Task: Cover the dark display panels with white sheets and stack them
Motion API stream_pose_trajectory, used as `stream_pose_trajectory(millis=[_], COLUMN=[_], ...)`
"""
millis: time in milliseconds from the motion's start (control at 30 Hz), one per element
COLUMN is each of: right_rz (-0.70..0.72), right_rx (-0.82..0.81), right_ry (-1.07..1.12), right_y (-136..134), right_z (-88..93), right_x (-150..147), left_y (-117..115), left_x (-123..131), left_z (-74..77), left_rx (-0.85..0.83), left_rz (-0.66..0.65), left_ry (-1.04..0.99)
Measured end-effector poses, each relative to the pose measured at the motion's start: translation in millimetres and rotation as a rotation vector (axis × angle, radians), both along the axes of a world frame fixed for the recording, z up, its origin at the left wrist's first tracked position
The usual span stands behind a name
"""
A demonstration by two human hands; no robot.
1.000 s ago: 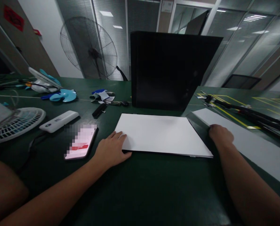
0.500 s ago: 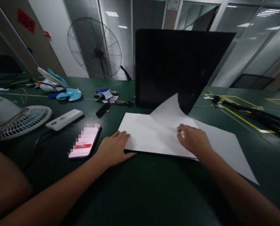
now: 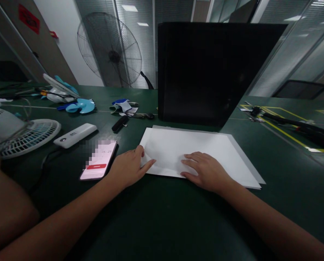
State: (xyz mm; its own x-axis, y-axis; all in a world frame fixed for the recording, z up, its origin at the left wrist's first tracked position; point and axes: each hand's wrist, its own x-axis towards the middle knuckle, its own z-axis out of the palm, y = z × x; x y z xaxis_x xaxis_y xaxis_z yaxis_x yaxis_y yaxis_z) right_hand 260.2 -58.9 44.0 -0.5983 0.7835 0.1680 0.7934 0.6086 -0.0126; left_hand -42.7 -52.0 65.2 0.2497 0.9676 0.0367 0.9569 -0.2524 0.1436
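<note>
White sheets of paper [image 3: 205, 143] lie in a slightly uneven stack on the dark green table, in front of a black screen. My left hand [image 3: 129, 166] is at the left edge of the stack, fingers curled and thumb over the top sheet. The paper bends up a little between thumb and index finger, so that edge looks gripped. Flat on the middle of the top sheet near its front edge rests my right hand [image 3: 204, 170], fingers apart, holding nothing. What lies under the stack shows only as a dark rim.
A phone [image 3: 99, 161] with a lit screen lies left of my left hand. Beyond it are a white power bank [image 3: 76, 135], a white fan grille [image 3: 33, 139] and a small black object [image 3: 120, 123]. The black screen [image 3: 205, 72] stands behind the paper. Another person's arm [image 3: 6, 206] rests at far left.
The lifted sheet has come down flat over the stack. My right hand has moved left and opened from its pinch. My left hand's fingers have curled in at the paper's edge.
</note>
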Motion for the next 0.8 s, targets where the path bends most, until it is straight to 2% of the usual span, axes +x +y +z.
stream_pose_trajectory(millis=[100,333,567,800], right_rz=[0.067,0.184,0.200,0.200], right_rx=[-0.038,-0.123,-0.200,-0.195], right_ry=[-0.002,0.057,0.104,0.103], right_y=[-3.4,-2.0,2.6,2.3], right_z=[2.7,2.0,1.1,0.0], right_x=[-2.5,-2.2,3.2,2.0], left_y=[0.5,1.6,1.8,2.9], left_x=[-1.1,-3.7,-3.5,-2.1], left_z=[-1.2,-8.0,-12.2,-17.2], left_rx=[0.004,0.073,0.043,0.087], left_rz=[0.082,0.097,-0.024,-0.047], left_ry=[-0.052,-0.024,0.062,0.060])
